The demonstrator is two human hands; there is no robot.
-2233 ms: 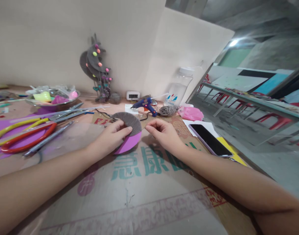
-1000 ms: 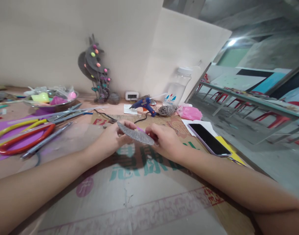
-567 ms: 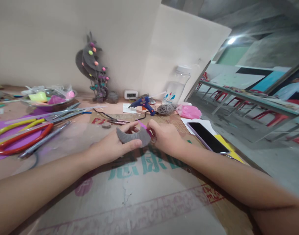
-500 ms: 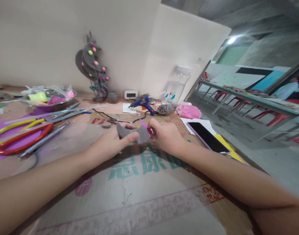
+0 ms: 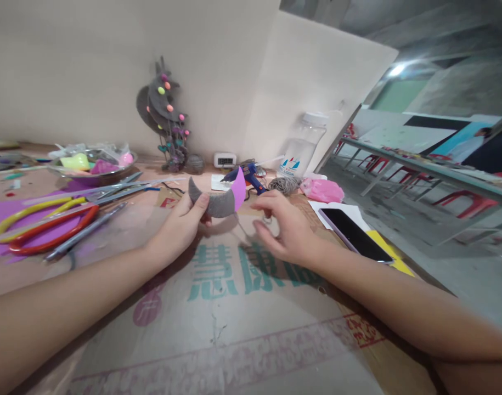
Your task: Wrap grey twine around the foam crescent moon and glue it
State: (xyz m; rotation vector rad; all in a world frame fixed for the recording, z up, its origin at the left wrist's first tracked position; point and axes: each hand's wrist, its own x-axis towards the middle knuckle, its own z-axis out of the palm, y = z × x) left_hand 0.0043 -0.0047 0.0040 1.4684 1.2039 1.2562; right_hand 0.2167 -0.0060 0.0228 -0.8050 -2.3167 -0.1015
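Observation:
A grey felt crescent (image 5: 218,205) with a purple piece (image 5: 239,191) at its right tip is held above the cardboard-covered table. My left hand (image 5: 184,222) pinches its left part, thumb in front and fingers behind. To the right of it, my right hand (image 5: 284,224) is apart from the crescent, thumb and fingers spread with nothing visible between them. Behind the crescent lies a blue glue gun (image 5: 251,178), partly hidden by the purple tip. A ball of grey yarn (image 5: 284,185) sits just beyond my right hand.
Scissors with yellow and red handles (image 5: 55,233) and a silver pen (image 5: 86,230) lie at left, before a metal bowl (image 5: 90,174). A crescent decoration (image 5: 162,101), white clock (image 5: 225,159) and water bottle (image 5: 302,145) stand behind. A phone (image 5: 355,235) lies at right.
My right hand has let go of the crescent's right end and moved right, its fingers opening. My left hand has turned the crescent up, and its purple tip now shows fully.

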